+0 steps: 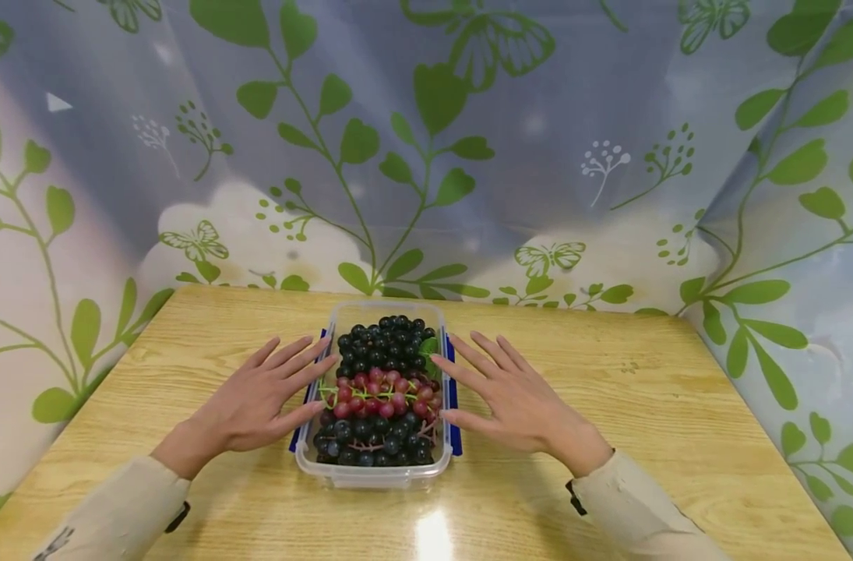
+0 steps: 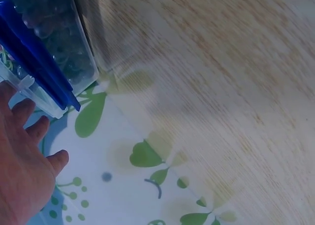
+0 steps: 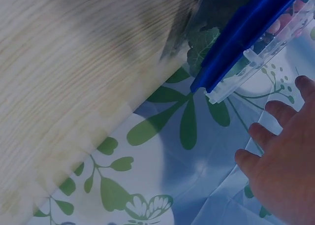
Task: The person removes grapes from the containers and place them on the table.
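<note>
Head view: Clear container (image 1: 373, 471) sits on the wooden table (image 1: 608, 374), between the two hands. Inside, in bands: dark grapes (image 1: 380, 343) at the far end and again at the near end, red grapes (image 1: 377, 393) across the middle, green leaf (image 1: 428, 351) at the right side. Left hand (image 1: 265, 397) and right hand (image 1: 517, 397): fingers straight, spread wide, nothing held; fingertips overlap the container's long sides, contact cannot be told. Progress, judged: fruit is loaded and arranged. Whether a clear lid covers it, I cannot tell.

Around: printed curtain (image 1: 538, 156) behind and at both sides; light sleeves (image 1: 125, 506), dark bands (image 1: 178, 517) at the cuffs. In the way: the hands hide part of each side of the container.

Left wrist view: left blue latch (image 2: 37, 57) runs along the container's side and appears to stand out from the wall, so fastening probably remains. Fingers near the clear rim, slightly bent here, gripping nothing.

Right wrist view: right blue latch (image 3: 246, 38) likewise appears to be angled outward; judged unfastened. Leaf and some reddish grapes show beside it. Right fingers are apart from one another, no grip on the latch.
</note>
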Action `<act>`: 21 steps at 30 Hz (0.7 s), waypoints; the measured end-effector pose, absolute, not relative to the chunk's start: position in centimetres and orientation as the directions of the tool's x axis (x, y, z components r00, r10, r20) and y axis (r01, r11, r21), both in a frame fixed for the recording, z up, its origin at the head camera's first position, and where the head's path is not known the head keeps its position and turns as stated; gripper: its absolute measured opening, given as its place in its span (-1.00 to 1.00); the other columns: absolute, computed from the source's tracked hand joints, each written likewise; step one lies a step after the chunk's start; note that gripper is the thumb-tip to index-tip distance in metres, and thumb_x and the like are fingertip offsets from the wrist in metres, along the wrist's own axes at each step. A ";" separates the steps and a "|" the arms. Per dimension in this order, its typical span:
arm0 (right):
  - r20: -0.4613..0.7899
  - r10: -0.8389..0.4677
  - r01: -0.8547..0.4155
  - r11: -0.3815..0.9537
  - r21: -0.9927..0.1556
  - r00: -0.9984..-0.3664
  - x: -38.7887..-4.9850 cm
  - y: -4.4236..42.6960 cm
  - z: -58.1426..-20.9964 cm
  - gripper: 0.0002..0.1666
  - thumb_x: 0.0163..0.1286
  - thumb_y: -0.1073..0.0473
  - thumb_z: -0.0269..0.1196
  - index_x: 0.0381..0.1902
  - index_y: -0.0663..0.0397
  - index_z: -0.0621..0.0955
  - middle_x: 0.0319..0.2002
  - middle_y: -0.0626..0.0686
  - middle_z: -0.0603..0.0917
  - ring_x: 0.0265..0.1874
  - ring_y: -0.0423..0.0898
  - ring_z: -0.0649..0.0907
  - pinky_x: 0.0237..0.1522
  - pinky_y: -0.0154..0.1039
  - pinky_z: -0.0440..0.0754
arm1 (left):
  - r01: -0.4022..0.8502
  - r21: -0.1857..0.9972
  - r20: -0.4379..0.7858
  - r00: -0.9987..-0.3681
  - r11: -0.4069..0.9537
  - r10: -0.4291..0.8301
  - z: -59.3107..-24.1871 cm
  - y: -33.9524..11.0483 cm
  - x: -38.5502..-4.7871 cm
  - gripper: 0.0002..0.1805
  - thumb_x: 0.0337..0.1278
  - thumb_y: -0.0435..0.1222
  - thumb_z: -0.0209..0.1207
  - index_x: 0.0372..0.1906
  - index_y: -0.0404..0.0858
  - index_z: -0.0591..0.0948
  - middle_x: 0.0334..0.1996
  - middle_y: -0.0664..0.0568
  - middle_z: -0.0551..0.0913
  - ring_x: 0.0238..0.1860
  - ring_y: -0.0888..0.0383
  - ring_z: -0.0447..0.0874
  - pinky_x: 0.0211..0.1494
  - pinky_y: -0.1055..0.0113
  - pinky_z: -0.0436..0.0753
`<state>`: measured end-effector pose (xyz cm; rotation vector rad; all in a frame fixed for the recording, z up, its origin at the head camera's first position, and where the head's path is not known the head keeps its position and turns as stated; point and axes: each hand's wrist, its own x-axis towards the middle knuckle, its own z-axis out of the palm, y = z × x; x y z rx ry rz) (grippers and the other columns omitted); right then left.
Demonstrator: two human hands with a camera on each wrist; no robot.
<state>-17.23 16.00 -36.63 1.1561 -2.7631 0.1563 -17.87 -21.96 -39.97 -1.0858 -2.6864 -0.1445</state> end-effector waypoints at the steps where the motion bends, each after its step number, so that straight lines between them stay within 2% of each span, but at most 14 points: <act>1: 0.170 -0.702 -0.716 0.697 -0.038 -0.692 -17.2 15.9 -36.6 -0.19 0.41 -0.44 -0.20 0.52 -0.42 -0.03 0.51 -0.06 -0.08 0.47 0.00 -0.10 0.42 0.05 -0.21 | 0.695 0.003 0.258 -0.695 0.719 0.671 -40.0 -22.0 -17.8 -0.31 0.36 0.13 -0.06 0.48 -0.03 0.20 0.47 0.00 0.11 0.45 -0.03 0.01 0.40 -0.14 -0.04; 12: 0.131 -0.720 -0.730 0.682 -0.047 -0.681 -17.3 14.2 -35.6 -0.20 0.40 -0.47 -0.25 0.52 -0.45 -0.06 0.52 -0.08 -0.13 0.47 -0.07 -0.17 0.43 -0.01 -0.24 | 0.692 0.015 0.251 -0.702 0.722 0.667 -40.4 -21.9 -17.7 -0.31 0.38 0.11 -0.08 0.49 -0.08 0.19 0.48 -0.01 0.07 0.44 -0.05 0.02 0.40 -0.13 -0.01; 21: 0.105 -0.735 -0.741 0.670 -0.037 -0.670 -17.5 13.2 -34.8 -0.21 0.41 -0.47 -0.30 0.51 -0.46 -0.07 0.52 -0.05 -0.09 0.47 -0.01 -0.13 0.43 0.00 -0.21 | 0.688 0.021 0.256 -0.705 0.726 0.661 -40.3 -21.9 -17.6 -0.31 0.37 0.12 -0.08 0.49 -0.06 0.18 0.48 -0.01 0.08 0.44 -0.04 0.02 0.40 -0.12 -0.02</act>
